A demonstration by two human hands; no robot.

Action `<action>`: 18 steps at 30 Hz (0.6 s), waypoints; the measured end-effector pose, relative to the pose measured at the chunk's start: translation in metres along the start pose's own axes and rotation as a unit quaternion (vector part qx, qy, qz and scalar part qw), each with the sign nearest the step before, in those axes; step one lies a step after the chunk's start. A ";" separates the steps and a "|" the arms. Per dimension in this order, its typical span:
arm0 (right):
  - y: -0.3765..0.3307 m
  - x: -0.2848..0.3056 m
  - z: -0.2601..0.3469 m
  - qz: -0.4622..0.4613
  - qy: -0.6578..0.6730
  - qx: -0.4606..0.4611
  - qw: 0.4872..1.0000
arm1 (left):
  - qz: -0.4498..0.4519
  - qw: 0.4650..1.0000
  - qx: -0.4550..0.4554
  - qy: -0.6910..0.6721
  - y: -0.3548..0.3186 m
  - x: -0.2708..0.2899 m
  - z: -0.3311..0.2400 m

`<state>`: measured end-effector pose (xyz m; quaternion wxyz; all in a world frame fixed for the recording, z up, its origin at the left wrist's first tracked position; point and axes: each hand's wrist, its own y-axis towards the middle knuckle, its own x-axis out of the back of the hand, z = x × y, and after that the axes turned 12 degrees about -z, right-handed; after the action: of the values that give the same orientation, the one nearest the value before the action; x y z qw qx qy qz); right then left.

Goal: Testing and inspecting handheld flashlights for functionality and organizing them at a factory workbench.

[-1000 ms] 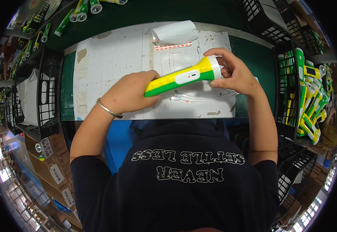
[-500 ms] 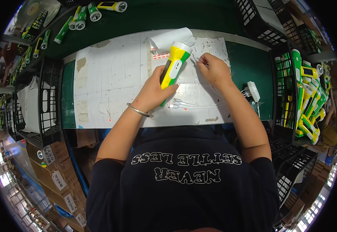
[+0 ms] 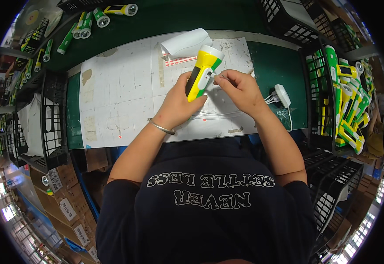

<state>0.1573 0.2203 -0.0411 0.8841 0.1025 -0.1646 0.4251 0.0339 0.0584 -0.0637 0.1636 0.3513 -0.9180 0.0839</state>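
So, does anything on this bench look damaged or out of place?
Mainly the white work surface: it's scuffed and marked, with a brownish patch near its upper-left corner, so it looks worn. The heaped flashlights at far right lie at mixed angles. I see no damage on the flashlight in the left hand.

the left hand (image 3: 179, 102) holds a flashlight (image 3: 200, 72), the right hand (image 3: 243, 91) a cable (image 3: 213, 76).

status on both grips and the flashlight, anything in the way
Left grip closed around yellow-green flashlight. Right grip pinching small plug at its white panel, seating unclear. Nothing seen blocking; white cables lie nearer the person.
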 end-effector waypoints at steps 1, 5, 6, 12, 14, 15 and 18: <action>0.000 0.000 -0.001 0.005 0.016 0.000 1.000 | -0.008 1.000 -0.007 0.004 -0.001 -0.001 0.000; -0.002 -0.001 -0.004 0.013 -0.007 -0.032 0.999 | -0.142 0.959 -0.166 0.181 -0.005 -0.007 -0.003; -0.003 -0.002 -0.005 0.010 -0.002 -0.034 0.999 | -0.152 0.952 -0.161 0.213 -0.006 -0.007 -0.004; -0.009 -0.007 -0.003 -0.026 0.023 -0.012 0.999 | -0.168 0.938 -0.191 0.236 -0.009 -0.008 -0.005; -0.010 -0.008 -0.005 -0.014 0.048 -0.058 0.997 | -0.158 0.941 -0.190 0.231 -0.009 -0.008 -0.005; -0.010 -0.007 -0.006 0.014 0.102 -0.124 0.987 | -0.150 0.942 -0.189 0.231 -0.009 -0.008 -0.004; -0.009 -0.005 -0.012 0.046 0.115 -0.147 0.981 | -0.107 0.944 -0.174 0.257 -0.008 -0.004 -0.005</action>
<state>0.1637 0.2149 -0.0549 0.8822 -0.0863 -0.1267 0.4453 0.0433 0.0568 -0.0602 0.4611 0.3795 -0.8020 -0.0079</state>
